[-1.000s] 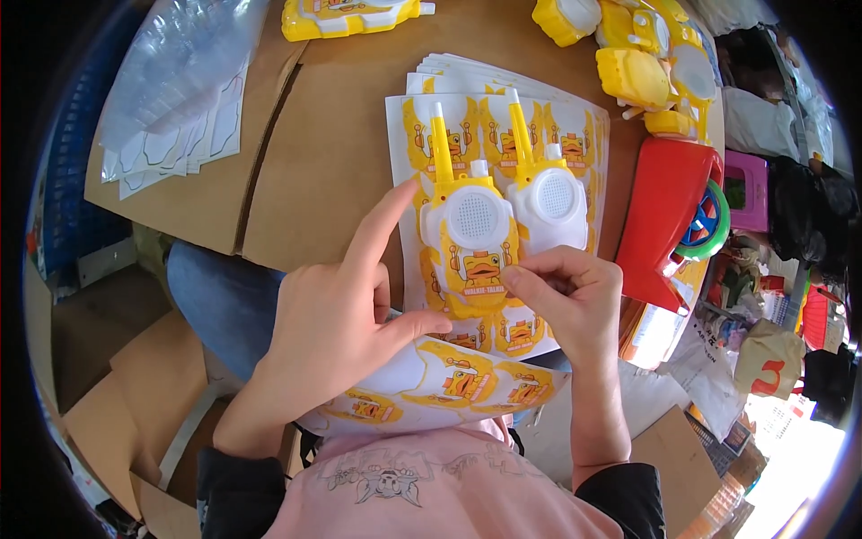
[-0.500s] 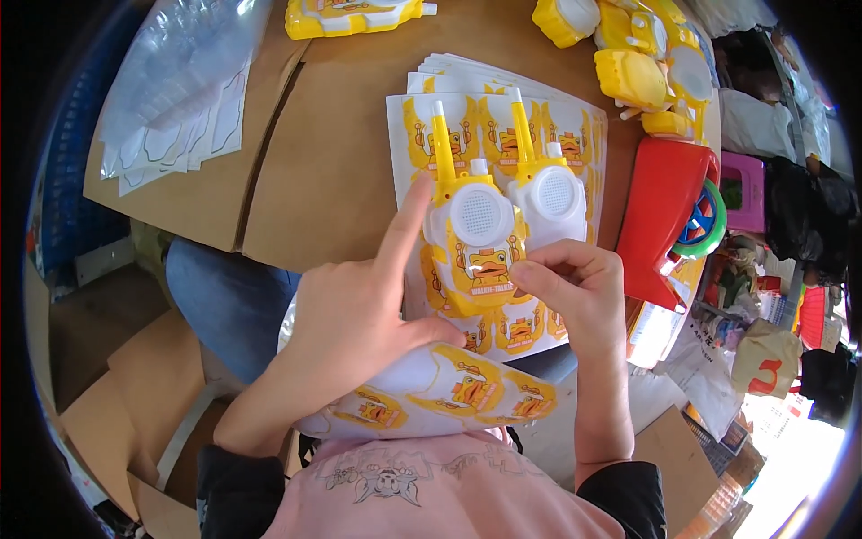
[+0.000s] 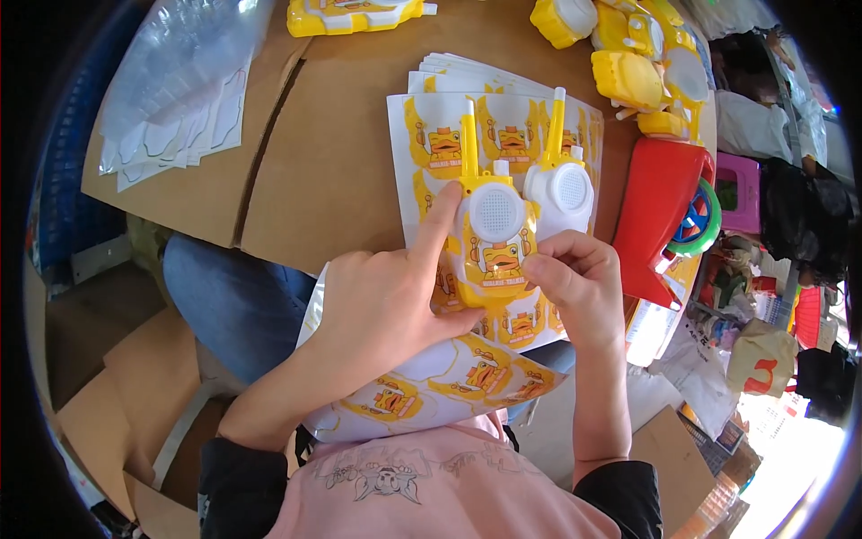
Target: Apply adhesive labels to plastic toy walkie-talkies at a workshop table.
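Observation:
A yellow and white toy walkie-talkie (image 3: 496, 213) with an upright antenna lies on a stack of sticker sheets (image 3: 417, 126). My left hand (image 3: 382, 292) grips it, index finger along its left edge and thumb by its lower end. A duck-patterned sticker (image 3: 503, 263) covers its lower front. At that sticker's right edge, my right hand (image 3: 584, 287) pinches with thumb and index finger. A second walkie-talkie (image 3: 564, 190) lies beside it on the right, partly behind it. A curled sticker sheet (image 3: 476, 370) is under my left wrist, against my body.
Cardboard (image 3: 350, 162) covers the table. Clear plastic pieces (image 3: 193, 81) lie far left, another yellow toy (image 3: 359, 16) at the far edge. Several yellow toys (image 3: 628, 79) are piled far right, above a red toy (image 3: 660, 216) with a green-rimmed wheel.
Both walkie-talkies have shifted to the right over the sheets, with my left hand following. My right hand keeps pinching at the sticker's edge.

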`<state>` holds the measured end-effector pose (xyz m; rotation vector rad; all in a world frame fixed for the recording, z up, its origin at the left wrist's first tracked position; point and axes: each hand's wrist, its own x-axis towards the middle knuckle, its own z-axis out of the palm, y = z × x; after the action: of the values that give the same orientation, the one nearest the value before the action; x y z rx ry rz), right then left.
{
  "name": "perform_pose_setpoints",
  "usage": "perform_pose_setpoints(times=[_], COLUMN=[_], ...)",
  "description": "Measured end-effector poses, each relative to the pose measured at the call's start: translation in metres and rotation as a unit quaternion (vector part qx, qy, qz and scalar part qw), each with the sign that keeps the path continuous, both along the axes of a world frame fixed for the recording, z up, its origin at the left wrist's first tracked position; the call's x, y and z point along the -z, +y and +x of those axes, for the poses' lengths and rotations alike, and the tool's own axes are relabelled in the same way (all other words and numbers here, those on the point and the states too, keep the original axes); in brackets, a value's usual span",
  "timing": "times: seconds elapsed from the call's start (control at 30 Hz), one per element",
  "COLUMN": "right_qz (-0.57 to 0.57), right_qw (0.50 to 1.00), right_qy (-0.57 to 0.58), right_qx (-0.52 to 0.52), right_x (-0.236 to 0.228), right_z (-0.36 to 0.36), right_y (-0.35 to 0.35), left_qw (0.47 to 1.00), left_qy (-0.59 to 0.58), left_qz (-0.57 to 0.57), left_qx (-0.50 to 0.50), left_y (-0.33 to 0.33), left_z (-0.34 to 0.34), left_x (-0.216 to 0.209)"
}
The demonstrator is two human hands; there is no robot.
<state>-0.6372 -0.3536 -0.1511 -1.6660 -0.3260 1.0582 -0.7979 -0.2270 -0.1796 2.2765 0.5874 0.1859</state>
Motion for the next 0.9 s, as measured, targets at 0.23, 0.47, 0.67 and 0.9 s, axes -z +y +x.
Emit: perform_pose_setpoints(times=[0.23, 0.47, 0.67, 0.9], right_qz=[0.134, 0.089, 0.032, 0.049], right_qw=[0.985, 0.993, 0.997, 0.996], right_qy=[0.096, -0.075, -0.061, -0.074], right_qx=[0.044, -0.014, -0.033, -0.001], right_x=[-0.001, -0.018, 0.001, 0.009], right_z=[0.046, 0.015, -0.015, -0.026], right_y=[-0.016, -0.008, 0.000, 0.002], left_qw=[1.000, 1.000, 0.999, 0.999], left_qy=[-0.014, -0.003, -0.033, -0.011], left_qz=[0.002, -0.003, 0.012, 0.016], left_qx=[-0.017, -0.012, -0.022, -0.026], left_y=[0.000, 0.000, 0.000, 0.000], left_z=[-0.006, -0.007, -0.010, -0.010], left_x=[0.004, 0.008, 0.004, 0.003])
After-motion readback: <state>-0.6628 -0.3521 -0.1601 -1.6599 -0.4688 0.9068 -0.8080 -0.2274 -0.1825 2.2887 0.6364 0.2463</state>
